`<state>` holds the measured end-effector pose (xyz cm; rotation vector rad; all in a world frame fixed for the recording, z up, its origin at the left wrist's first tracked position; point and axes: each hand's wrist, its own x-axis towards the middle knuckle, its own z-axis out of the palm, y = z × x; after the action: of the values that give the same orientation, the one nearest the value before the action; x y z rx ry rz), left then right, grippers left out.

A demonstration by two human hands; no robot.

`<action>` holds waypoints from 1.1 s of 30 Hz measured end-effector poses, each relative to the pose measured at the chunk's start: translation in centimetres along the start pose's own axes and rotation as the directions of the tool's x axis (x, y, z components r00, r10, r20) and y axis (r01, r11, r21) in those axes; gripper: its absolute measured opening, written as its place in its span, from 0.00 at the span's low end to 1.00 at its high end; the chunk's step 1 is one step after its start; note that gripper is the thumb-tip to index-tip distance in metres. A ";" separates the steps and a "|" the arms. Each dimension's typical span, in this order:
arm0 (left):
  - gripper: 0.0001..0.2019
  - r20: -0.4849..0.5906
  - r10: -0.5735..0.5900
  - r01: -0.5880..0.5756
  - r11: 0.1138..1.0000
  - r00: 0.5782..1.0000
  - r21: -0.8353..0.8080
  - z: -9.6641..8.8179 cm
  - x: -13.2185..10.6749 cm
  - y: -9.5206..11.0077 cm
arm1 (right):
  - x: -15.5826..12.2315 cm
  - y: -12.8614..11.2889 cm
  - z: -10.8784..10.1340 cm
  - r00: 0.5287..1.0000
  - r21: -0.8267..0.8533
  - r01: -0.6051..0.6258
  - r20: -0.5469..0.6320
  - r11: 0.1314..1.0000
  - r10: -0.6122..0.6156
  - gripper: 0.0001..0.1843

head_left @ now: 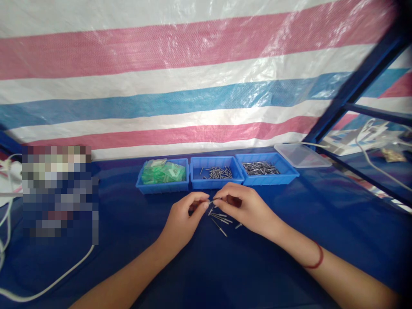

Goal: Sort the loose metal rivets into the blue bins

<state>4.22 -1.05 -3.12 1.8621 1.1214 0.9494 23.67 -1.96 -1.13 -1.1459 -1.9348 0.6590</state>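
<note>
My left hand and my right hand meet above the blue table, each with thumb and forefinger pinched. Between their fingertips is a small thin metal piece, a blind rivet by its look, mostly covered by the fingers. Just below lies a loose pile of blind rivets, with thin pins and thicker silvery ends. One rivet lies apart, nearer to me, and another lies partly under my right hand.
Behind my hands, three blue bins stand in a row: one with green packets, two with metal rivets. A clear plastic lid lies right of them. White cable curves along the left; a blue frame post rises at right.
</note>
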 end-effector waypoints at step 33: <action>0.10 0.239 0.098 -0.231 0.741 0.966 0.631 -0.6 -0.3 0.3 | 0.6 3.1 -7.2 0.892 -0.511 -0.297 -0.450 0.807 0.043 0.07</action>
<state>3.72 -1.29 -2.64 2.5980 1.2856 0.4574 30.90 0.27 0.81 -1.6922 -1.6906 -0.1198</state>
